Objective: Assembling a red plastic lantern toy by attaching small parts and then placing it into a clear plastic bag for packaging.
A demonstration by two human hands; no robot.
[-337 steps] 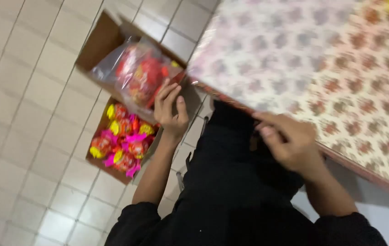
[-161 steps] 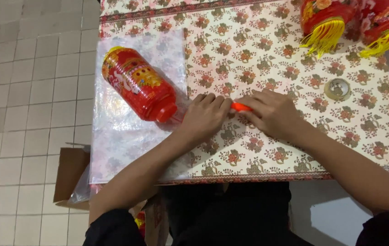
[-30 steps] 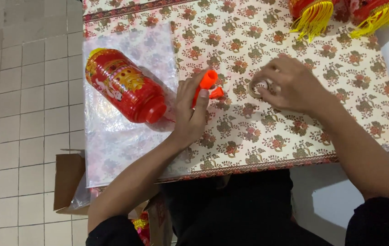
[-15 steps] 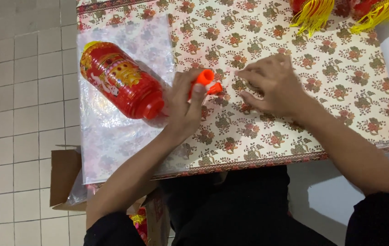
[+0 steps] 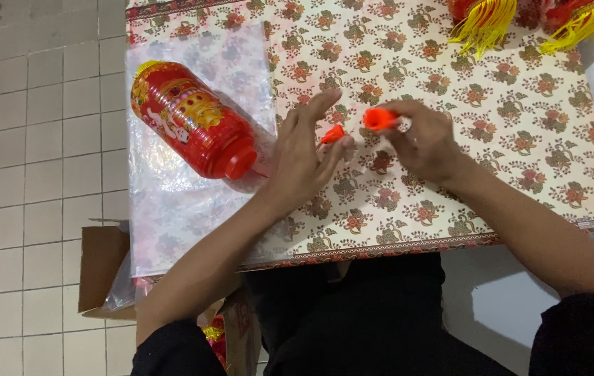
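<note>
Over a surface (image 5: 519, 139) spread with flowered paper, two bare hands work on small orange pieces. At nine o'clock from the left hand (image 5: 304, 157) a red-and-gold lantern (image 5: 192, 122) lies on its side atop a clear plastic sheet (image 5: 171, 209). The left hand's fingers are spread wide, a small orange piece (image 5: 333, 134) at their tips; whether it is pinched cannot be told. At three o'clock the right hand (image 5: 425, 143) has its fingers closed on an orange cap (image 5: 379, 118), just beside the other piece. Yellow tassels (image 5: 485, 24) hang in at one o'clock. An open cardboard box (image 5: 102, 268) sits on the tiled floor (image 5: 32, 139) at seven o'clock.
</note>
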